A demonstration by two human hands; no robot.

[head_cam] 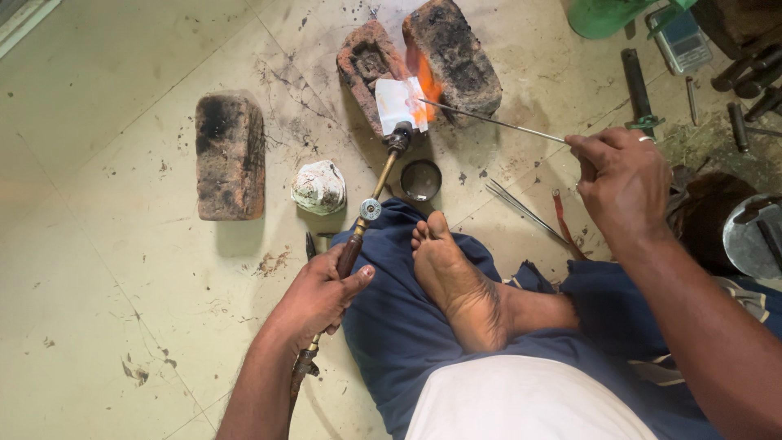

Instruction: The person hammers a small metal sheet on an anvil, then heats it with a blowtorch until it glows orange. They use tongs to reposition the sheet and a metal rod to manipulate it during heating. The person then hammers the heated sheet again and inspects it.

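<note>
1. The left hand [319, 295] is gripping the dark handle of a brass blowtorch [368, 213], fingers wrapped tight around it and the thumb lying along the shaft.
2. The blowtorch is pointing away from the person, its nozzle sitting just below the pair of scorched bricks [423, 61], and a white-hot flame with an orange edge is burning in the gap between those bricks.
3. The right hand [621, 181] is pinching a thin metal rod [489, 120], fingers closed together on its near end, to the right of the scorched bricks.
4. The rod is reaching left, its far tip lying in the flame at the bricks' gap.
5. A third brick [230, 155] is lying flat on the tiled floor [98, 269], well to the left of the pair.
6. A whitish lump [318, 187] and a small round metal dish [421, 179] are resting just below the pair, one on each side of the torch shaft.
7. A bare foot [456, 281] is lying on blue cloth [399, 326], below the dish.
8. Loose thin wires [521, 208] are lying to the lower right of the pair.
</note>
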